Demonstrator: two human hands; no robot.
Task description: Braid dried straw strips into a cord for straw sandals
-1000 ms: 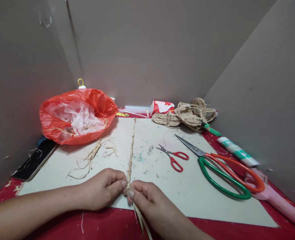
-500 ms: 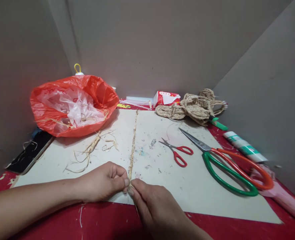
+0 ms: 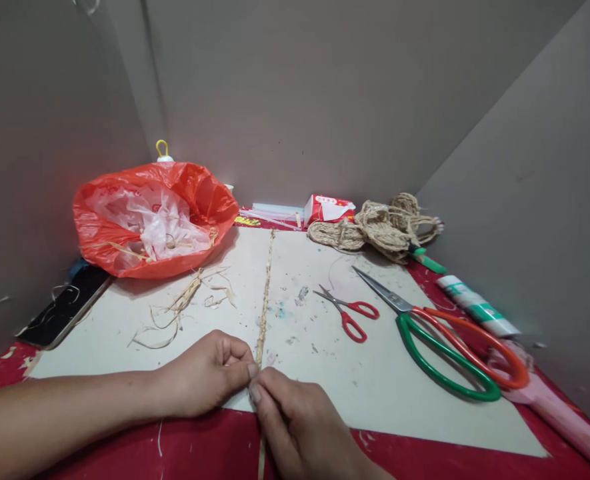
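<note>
Pale board (image 3: 395, 397), front edge bare rightward, hands (image 3: 209, 375) pinching braid (image 3: 265, 303)

Pale tan braid (image 3: 265, 300), orange-red bag (image 3: 102, 243)

Pale board (image 3: 399, 407), tissue packet (image 3: 317, 211), white-green tube (image 3: 477, 307) on red tabletop (image 3: 199, 443).
</note>
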